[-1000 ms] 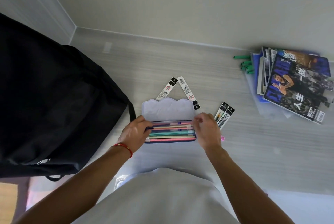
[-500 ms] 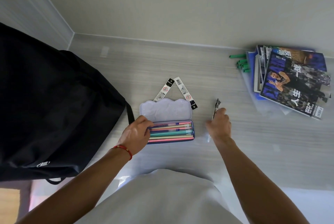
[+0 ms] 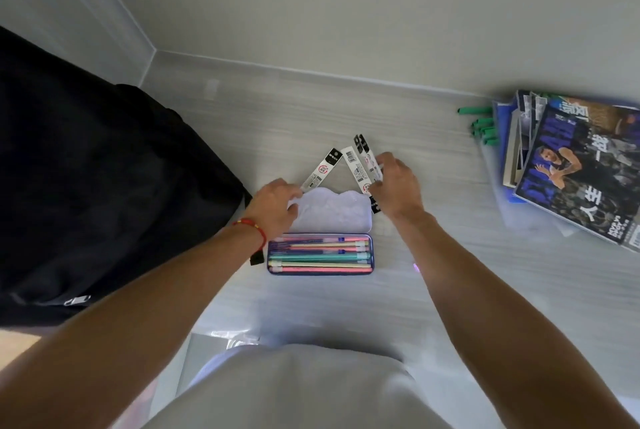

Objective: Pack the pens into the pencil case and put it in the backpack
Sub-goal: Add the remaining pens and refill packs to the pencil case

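Two refill packs point(image 3: 366, 159) in right hand point(image 3: 398, 186), long axis pointing away.

Backpack point(image 3: 86, 186) left, magazines point(image 3: 575, 165) right.

The top magazine point(image 3: 585, 165) of the stack at the far right shows large Chinese characters along its cover, of which "人生" can be made out, with a further large character at its upper edge and big blue block letters behind the pictured figure that cannot be read whole. The slim refill packet point(image 3: 320, 169) lying beyond the open case bears a black end with small white lettering that looks like "M&G", and a round red mark below it. The neighbouring packet point(image 3: 356, 169) carries a barcode and a round red mark; its fine print is too small to read.
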Motion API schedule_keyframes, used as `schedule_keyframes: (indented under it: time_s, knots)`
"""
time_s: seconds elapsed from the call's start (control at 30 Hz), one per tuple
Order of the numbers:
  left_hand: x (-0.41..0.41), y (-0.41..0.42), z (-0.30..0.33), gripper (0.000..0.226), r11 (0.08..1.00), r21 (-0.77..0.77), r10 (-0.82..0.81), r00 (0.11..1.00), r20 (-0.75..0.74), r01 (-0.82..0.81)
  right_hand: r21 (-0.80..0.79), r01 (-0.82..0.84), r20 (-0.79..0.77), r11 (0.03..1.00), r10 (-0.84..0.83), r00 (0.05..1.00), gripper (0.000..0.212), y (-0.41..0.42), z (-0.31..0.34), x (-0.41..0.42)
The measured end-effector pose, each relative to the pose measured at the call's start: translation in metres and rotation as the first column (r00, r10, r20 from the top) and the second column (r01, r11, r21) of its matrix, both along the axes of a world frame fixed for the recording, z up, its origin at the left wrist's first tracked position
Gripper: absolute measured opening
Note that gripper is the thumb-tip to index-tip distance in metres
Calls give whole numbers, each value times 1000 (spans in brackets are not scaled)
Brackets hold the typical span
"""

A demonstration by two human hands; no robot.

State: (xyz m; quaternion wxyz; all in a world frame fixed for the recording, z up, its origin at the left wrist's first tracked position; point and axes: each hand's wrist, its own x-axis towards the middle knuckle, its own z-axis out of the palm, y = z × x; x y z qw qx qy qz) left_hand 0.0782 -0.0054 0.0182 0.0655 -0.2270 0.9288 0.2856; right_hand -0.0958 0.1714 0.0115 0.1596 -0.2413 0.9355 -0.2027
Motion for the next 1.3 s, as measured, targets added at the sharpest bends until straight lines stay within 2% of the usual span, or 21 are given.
schedule_keyframes:
  time_s: [0.2,0.33,0.4,0.53,0.7,0.83,0.93,1.07,1.13,1.17,1.23,1.27,1.3]
  knots:
    - [-61,1,-2,17,992,-110,63,996,65,-55,161,-137,47,977,131,990,38,-26,-19,-10]
    - [-83,-1,-19,26,986,-165,31,986,165,-3,202,-67,121,977,42,992,55,-30,-24,-12]
    - [-91,-1,-27,33,987,-161,18,977,211,17,237,-54,117,970,27,993,57,-30,-24,-16]
    - [-102,3,-37,38,993,-108,78,969,233,-54,286,-36,66,958,18,998,39,-30,-25,-19]
    - [-113,7,-40,48,988,-120,123,954,272,-94,262,11,50,965,-25,998,29,-18,-27,-20]
    - [-121,5,-37,42,989,-115,129,942,311,-97,104,124,115,987,-136,984,16,2,-22,-27]
    - [-122,2,-33,27,989,-45,146,955,258,-139,-76,211,227,975,-189,955,12,16,-14,-24]
    - [-125,10,-18,21,974,66,217,976,5,-217,-253,354,390,900,-240,889,24,22,4,-12]
    - [-129,17,-1,19,944,188,300,941,-153,-271,-369,390,467,844,-194,863,13,22,13,-3]
    - [-130,20,7,16,922,250,352,910,-218,-296,-433,412,507,802,-162,847,11,21,18,2]
    - [-123,27,18,9,849,397,468,846,-256,-350,-518,468,576,716,-113,810,31,21,27,10]
    - [-116,30,21,10,774,510,535,818,-209,-376,-543,466,581,698,-88,809,34,22,30,14]
    - [-105,35,23,13,652,651,597,792,-126,-388,-561,426,557,710,-58,829,33,23,32,18]
